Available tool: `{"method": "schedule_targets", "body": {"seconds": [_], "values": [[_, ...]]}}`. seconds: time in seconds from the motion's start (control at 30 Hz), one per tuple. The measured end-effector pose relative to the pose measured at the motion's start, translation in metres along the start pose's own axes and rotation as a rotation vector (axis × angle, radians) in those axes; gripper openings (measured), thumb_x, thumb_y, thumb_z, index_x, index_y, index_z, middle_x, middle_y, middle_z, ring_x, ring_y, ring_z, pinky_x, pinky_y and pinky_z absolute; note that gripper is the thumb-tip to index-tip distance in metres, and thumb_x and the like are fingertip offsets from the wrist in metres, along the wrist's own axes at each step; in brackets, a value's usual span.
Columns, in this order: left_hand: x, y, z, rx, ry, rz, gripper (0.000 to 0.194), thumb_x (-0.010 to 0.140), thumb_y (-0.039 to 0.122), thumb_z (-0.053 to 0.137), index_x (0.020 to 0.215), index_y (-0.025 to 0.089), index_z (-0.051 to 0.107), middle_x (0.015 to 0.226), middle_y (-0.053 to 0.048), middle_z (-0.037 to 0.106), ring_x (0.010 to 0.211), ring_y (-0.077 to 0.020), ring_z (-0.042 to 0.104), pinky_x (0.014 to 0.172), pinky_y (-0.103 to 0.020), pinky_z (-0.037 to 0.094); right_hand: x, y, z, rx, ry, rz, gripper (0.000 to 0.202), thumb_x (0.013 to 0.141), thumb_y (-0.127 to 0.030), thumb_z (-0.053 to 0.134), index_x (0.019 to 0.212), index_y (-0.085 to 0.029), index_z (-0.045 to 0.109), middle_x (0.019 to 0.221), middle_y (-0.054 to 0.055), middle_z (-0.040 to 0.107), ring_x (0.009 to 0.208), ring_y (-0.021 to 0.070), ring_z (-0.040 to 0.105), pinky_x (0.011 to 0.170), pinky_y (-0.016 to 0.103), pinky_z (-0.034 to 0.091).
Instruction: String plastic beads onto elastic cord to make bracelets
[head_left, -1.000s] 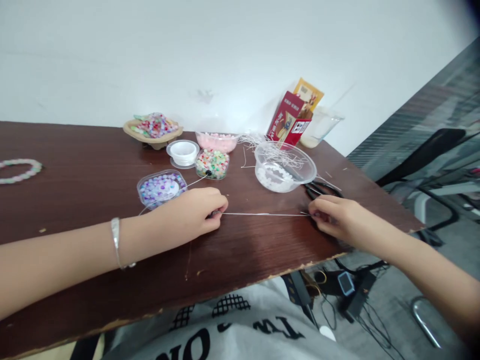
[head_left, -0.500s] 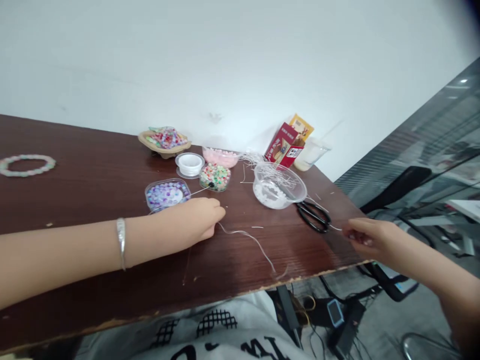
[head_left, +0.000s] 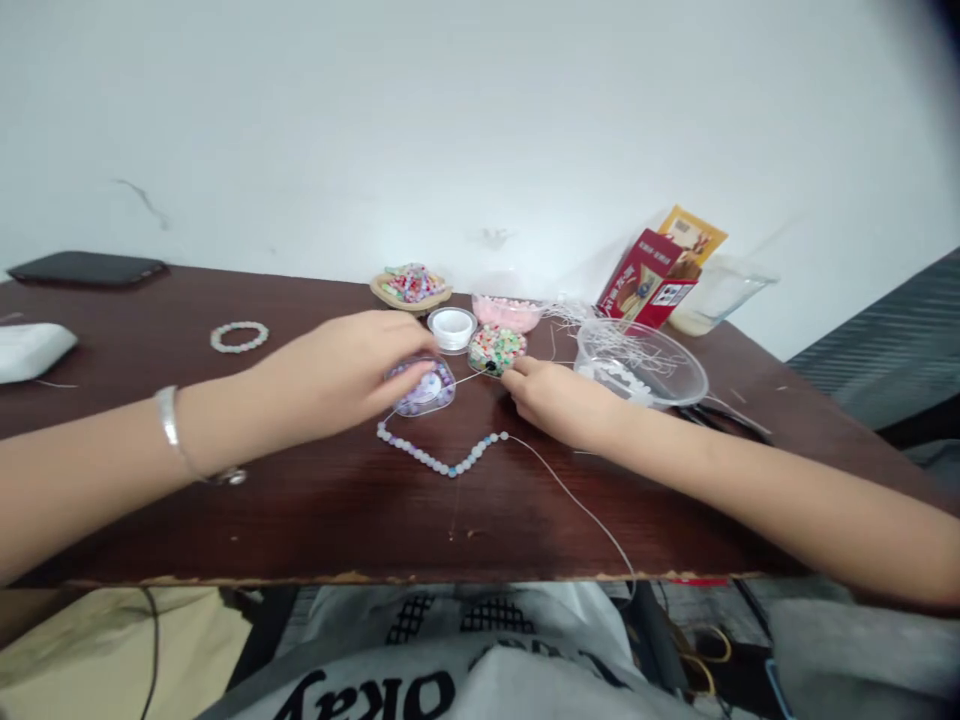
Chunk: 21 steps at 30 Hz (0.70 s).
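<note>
My left hand (head_left: 371, 372) reaches over the clear box of purple beads (head_left: 424, 400), thumb and fingers apart; what its fingertips touch is partly hidden. My right hand (head_left: 559, 402) has its fingers curled together beside the box of red and green beads (head_left: 496, 345). Its fingertips are near a small black piece (head_left: 491, 367) on a thin thread; what they pinch, if anything, is hidden. In front of both hands lies a strand of pale beads (head_left: 439, 465) bent in a V. Its clear cord (head_left: 581, 505) runs from the right end past the table's front edge.
Behind stand a spool of white cord (head_left: 452, 330), a dish of coloured beads (head_left: 412, 288), pink beads (head_left: 506, 314), and a red box (head_left: 645, 285). Right are a clear bowl (head_left: 679, 385) and scissors (head_left: 724, 420). Left are a bracelet (head_left: 240, 338) and a dark phone (head_left: 86, 267).
My right hand has come in from the table's right edge to the bead boxes. The view has swung left, and the beaded strand, previously hidden by my left arm, now shows.
</note>
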<state>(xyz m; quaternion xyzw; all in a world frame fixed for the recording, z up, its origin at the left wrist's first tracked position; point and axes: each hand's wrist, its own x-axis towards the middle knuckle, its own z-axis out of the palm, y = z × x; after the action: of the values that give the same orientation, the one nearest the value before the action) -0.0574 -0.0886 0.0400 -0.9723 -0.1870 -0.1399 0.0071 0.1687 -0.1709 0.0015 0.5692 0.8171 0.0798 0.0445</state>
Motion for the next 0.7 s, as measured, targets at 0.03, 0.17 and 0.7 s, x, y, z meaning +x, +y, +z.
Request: {"method": "schedule_targets", "body": {"seconds": [0.03, 0.17, 0.7], "values": [[-0.009, -0.008, -0.003, -0.003, -0.016, -0.069, 0.027, 0.088, 0.034, 0.042, 0.097, 0.017, 0.061, 0.095, -0.007, 0.065, 0.086, -0.0221, 0.059, 0.076, -0.031, 0.041, -0.004, 0.000, -0.001, -0.009, 0.021, 0.014, 0.015, 0.090, -0.014, 0.042, 0.099, -0.012, 0.054, 0.096, 0.012, 0.057, 0.070, 0.0184, 0.060, 0.062, 0.029, 0.043], [-0.039, -0.025, 0.007, -0.101, -0.159, -0.276, 0.032, 0.086, 0.046, 0.047, 0.091, 0.018, 0.062, 0.081, -0.004, 0.064, 0.071, -0.0189, 0.057, 0.066, -0.028, 0.040, -0.050, -0.013, -0.005, 0.127, 0.067, 0.111, 0.019, 0.093, -0.030, 0.043, 0.090, -0.015, 0.054, 0.088, 0.008, 0.055, 0.076, 0.0214, 0.058, 0.070, 0.034, 0.046], [-0.025, -0.013, 0.023, -0.957, -0.125, -0.574, 0.018, 0.078, 0.036, 0.064, 0.078, 0.018, 0.064, 0.075, 0.001, 0.066, 0.073, -0.0124, 0.058, 0.070, -0.020, 0.045, -0.075, -0.013, 0.008, 0.787, 0.100, 0.216, 0.011, 0.094, -0.019, 0.037, 0.084, -0.019, 0.043, 0.077, 0.001, 0.057, 0.070, 0.0131, 0.052, 0.067, 0.027, 0.043]]}}
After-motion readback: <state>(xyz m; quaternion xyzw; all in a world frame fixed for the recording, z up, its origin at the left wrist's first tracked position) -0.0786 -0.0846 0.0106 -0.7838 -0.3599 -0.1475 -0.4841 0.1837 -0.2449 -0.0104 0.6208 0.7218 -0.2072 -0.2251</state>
